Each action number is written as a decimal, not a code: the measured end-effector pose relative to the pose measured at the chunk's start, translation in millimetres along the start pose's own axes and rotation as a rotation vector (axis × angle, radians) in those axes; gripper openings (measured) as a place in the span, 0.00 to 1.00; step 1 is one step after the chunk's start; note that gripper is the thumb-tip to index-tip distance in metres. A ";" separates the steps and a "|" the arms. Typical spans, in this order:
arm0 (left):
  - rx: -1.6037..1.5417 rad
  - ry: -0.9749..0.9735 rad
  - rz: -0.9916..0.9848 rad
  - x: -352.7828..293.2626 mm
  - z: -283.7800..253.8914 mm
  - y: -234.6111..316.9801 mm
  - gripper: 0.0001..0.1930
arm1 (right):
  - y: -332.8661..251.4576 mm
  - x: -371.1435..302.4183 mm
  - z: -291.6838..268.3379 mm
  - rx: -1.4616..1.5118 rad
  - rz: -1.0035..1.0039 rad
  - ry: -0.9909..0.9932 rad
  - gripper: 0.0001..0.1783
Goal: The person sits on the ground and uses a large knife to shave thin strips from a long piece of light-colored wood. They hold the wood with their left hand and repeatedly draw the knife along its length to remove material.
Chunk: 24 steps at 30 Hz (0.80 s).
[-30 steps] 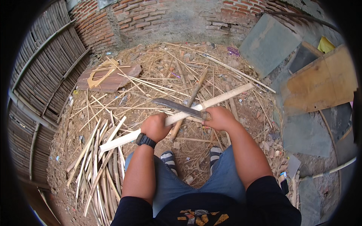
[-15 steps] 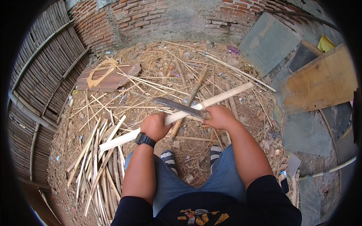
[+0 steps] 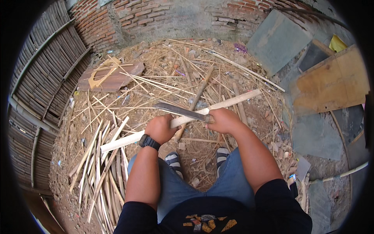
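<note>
A long pale bamboo strip (image 3: 239, 97) lies slantwise before me, its near end low at the left and its far end up at the right. My left hand (image 3: 160, 129), with a black watch on the wrist, is closed round the strip left of its middle. In my right hand (image 3: 225, 121) is the handle of a machete (image 3: 179, 109). The dark blade points left and crosses over the strip just beyond my left hand, resting on it or very close above it. My right fingers partly cover the handle.
At my left lies a heap of split bamboo strips (image 3: 103, 175). Scattered sticks, straw and a thicker pole (image 3: 201, 89) cover the ground ahead. A rusty sheet (image 3: 128, 74) lies far left. Boards (image 3: 331, 85) lean at the right; a bamboo fence (image 3: 46, 70) and brick wall (image 3: 171, 19) enclose the spot.
The machete and my right hand have shifted slightly left. The bamboo strip has moved a little left and its far end has dropped slightly. My left hand keeps its grip.
</note>
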State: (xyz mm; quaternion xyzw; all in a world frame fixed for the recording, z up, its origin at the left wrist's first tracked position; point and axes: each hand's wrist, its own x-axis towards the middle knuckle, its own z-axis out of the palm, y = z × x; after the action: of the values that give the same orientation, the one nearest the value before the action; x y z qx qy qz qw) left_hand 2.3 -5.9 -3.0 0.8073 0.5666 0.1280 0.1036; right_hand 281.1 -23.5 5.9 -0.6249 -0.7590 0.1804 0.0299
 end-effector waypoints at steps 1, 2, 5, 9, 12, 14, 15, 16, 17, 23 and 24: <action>0.012 -0.001 0.000 0.5 1.0 -0.8 0.21 | 2.0 1.3 2.5 0.001 -0.009 0.013 0.27; 0.024 -0.002 0.000 0.9 1.8 -1.4 0.21 | 5.0 3.8 6.5 0.002 -0.018 0.026 0.27; 0.016 0.001 0.012 1.1 3.6 -3.0 0.21 | 6.1 5.3 9.1 0.003 -0.027 0.038 0.27; 0.019 -0.009 0.008 1.0 1.4 0.2 0.21 | 5.9 4.9 9.9 0.007 -0.038 0.035 0.26; 0.007 -0.021 0.009 1.1 1.2 0.2 0.22 | 1.7 3.4 6.2 0.012 -0.027 0.017 0.26; 0.007 -0.033 0.012 1.1 -1.0 1.9 0.22 | 0.8 3.8 6.8 0.005 -0.022 0.006 0.26; 0.004 -0.040 0.016 1.4 0.5 0.4 0.22 | 0.1 4.0 7.1 0.001 -0.021 0.000 0.26; 0.002 -0.046 0.021 1.7 2.7 -2.5 0.23 | -1.2 3.9 7.3 0.001 -0.016 -0.011 0.26; -0.001 -0.053 0.025 1.8 4.3 -4.1 0.23 | -2.9 3.5 7.2 0.002 -0.011 -0.023 0.26; 0.018 -0.093 0.040 0.2 2.7 0.2 0.25 | -8.8 2.8 5.2 0.002 -0.007 -0.073 0.26; 0.021 -0.099 0.033 0.0 2.0 1.1 0.25 | -8.5 3.0 5.6 -0.001 -0.002 -0.077 0.26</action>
State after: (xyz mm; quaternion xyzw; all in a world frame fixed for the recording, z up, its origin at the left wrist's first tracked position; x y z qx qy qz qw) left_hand 3.9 -6.3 -4.6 0.8230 0.5486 0.0839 0.1209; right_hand 271.0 -23.3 2.8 -0.6168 -0.7603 0.2037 0.0005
